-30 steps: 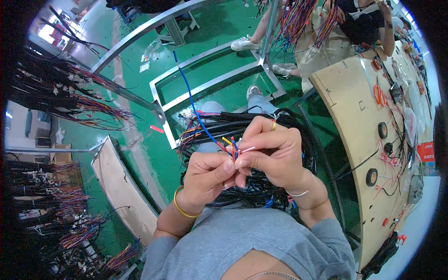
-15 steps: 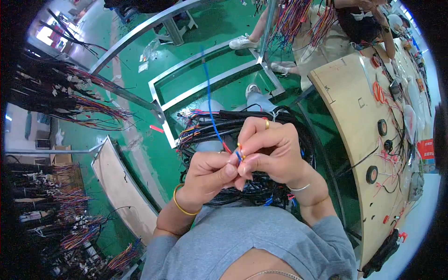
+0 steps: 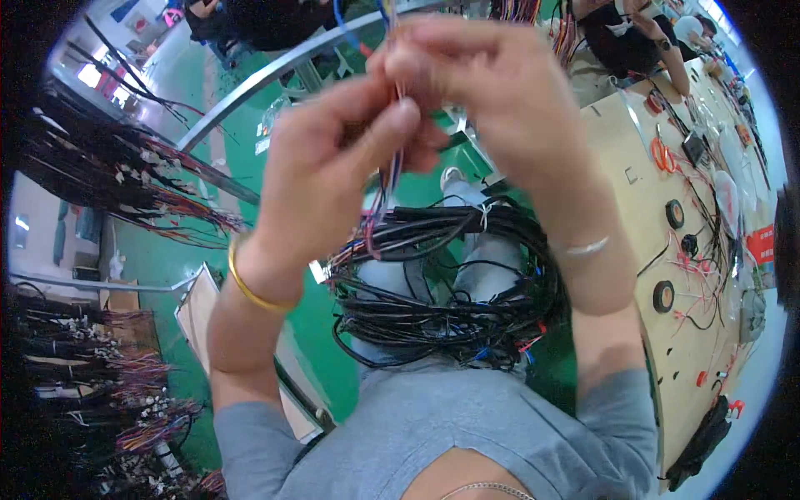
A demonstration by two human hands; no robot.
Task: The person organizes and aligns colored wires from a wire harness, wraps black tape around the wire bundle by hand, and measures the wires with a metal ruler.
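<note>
Both my hands are raised together at the top middle, smeared by motion. My left hand (image 3: 325,167) is closed, thumb against fingers, around thin coloured wires (image 3: 385,196) that hang down below it. Beside it my right hand (image 3: 508,100) pinches the same wires higher up, its fingertips touching the left ones. A blue wire (image 3: 343,32) sticks out above the fingertips, next to a small red bit. The exact grip point is blurred and partly hidden by the fingers. Below, a coiled harness of black cables (image 3: 433,321) lies across my lap, tied with a white strip.
At the right stands a wooden board table (image 3: 621,179) with black round parts, orange wire (image 3: 662,156) and loose cables. Wire bundles (image 3: 133,179) hang from a metal rail (image 3: 258,87) at the left. A pale panel (image 3: 196,312) leans below. Another person (image 3: 621,37) is at the far right.
Both hands have moved up and away from my body, lifting the wires from above the lap. More of the black harness now shows. Several wires now hang below the hands.
</note>
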